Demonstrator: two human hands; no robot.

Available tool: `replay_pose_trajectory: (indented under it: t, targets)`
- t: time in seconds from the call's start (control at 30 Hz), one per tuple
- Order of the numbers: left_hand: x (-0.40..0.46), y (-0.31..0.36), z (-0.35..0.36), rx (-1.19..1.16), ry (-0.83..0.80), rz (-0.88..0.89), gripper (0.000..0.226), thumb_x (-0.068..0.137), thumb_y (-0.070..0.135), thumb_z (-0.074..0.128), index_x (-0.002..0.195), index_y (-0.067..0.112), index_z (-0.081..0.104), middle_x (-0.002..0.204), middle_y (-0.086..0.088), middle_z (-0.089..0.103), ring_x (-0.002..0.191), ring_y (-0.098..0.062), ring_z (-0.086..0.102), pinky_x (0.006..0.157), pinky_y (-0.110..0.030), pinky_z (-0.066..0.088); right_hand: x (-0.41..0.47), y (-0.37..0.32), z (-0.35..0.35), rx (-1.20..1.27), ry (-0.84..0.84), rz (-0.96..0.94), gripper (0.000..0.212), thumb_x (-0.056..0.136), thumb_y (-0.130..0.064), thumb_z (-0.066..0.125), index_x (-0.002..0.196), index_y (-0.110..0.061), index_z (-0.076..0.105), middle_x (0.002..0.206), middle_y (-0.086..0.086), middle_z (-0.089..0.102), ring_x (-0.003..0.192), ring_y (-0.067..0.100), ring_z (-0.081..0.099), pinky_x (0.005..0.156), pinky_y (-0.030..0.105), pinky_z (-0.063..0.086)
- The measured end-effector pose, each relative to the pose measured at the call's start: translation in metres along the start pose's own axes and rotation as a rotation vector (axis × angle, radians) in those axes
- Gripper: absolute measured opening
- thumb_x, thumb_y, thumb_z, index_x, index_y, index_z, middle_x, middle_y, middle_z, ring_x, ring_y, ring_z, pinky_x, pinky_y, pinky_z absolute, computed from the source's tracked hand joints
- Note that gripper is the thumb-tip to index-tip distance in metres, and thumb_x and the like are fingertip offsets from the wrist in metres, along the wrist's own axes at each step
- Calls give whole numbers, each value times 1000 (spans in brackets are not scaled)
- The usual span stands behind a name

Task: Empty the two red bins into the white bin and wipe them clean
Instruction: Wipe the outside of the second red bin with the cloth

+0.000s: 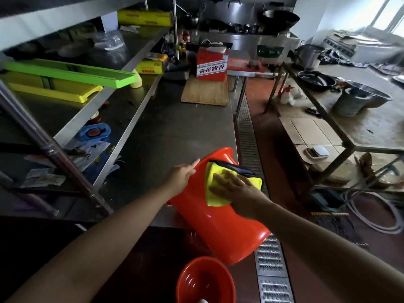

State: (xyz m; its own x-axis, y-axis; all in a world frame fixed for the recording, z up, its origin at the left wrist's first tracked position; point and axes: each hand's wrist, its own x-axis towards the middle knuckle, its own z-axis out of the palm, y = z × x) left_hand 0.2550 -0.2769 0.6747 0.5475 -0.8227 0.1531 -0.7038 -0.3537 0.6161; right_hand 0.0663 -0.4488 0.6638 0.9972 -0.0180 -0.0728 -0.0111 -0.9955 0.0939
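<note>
Lying tilted on steel counter (pixel 175 132) — red bin (pixel 218 226), left hand (pixel 182 174) gripping rim, right hand (pixel 237 190) flat-fingered on yellow cloth (pixel 215 193).

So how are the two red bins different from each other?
The big red bin lies tipped on its side on the steel counter; the small red bin stands upright, mouth up, lower down. The left hand holds the big red bin's rim while the right hand presses a yellow cloth against it; nobody touches the small red bin. Both are shiny red plastic.
</note>
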Motion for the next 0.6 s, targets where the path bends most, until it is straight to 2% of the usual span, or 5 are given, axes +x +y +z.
replay_pose_trajectory:
  t: [0.13, 0.27, 0.4, 0.47, 0.6]
  targets:
    - [2, -4, -3, 1, -12, -11, 43, 101, 9, 49, 144, 7, 44, 103, -23, 66, 97, -34, 62, 87, -40, 46, -17, 3, 12, 43, 27, -127, 92, 76, -22, 57, 155, -47, 18, 167, -9, -9, 154, 26, -14, 123, 52, 0]
    - [3, -8, 1, 2, -2, -27, 44, 101, 10, 51, 144, 12, 47, 97, -19, 65, 91, -32, 62, 83, -41, 47, -31, -9, 15, 283, 258, 120, 61, 88, -44, 44, 148, -38, 41, 168, -6, 11, 155, 22, 0, 119, 62, 17]
    - [6, -10, 7, 11, 15, -32, 44, 101, 8, 51, 144, 14, 47, 98, -16, 66, 91, -28, 63, 82, -35, 47, -20, -43, 22, 302, 61, 603, 75, 86, -83, 8, 153, -50, 1, 167, -5, -16, 154, 33, -9, 118, 67, 6]
    - [7, -12, 7, 1, -13, -61, 44, 101, 9, 49, 145, 16, 46, 103, -13, 66, 96, -24, 63, 85, -29, 46, -9, -54, 27, 347, 33, 678, 86, 77, -93, 8, 151, -54, -10, 165, -7, -23, 153, 37, -9, 115, 69, 8]
    - [10, -14, 0, -96, -77, -114, 43, 103, 10, 46, 145, 17, 46, 127, -11, 64, 114, -17, 60, 89, -10, 38, 12, -58, 29, 395, 37, 675, 90, 75, -94, 22, 150, -55, -9, 163, -13, -26, 151, 43, -9, 114, 70, 12]
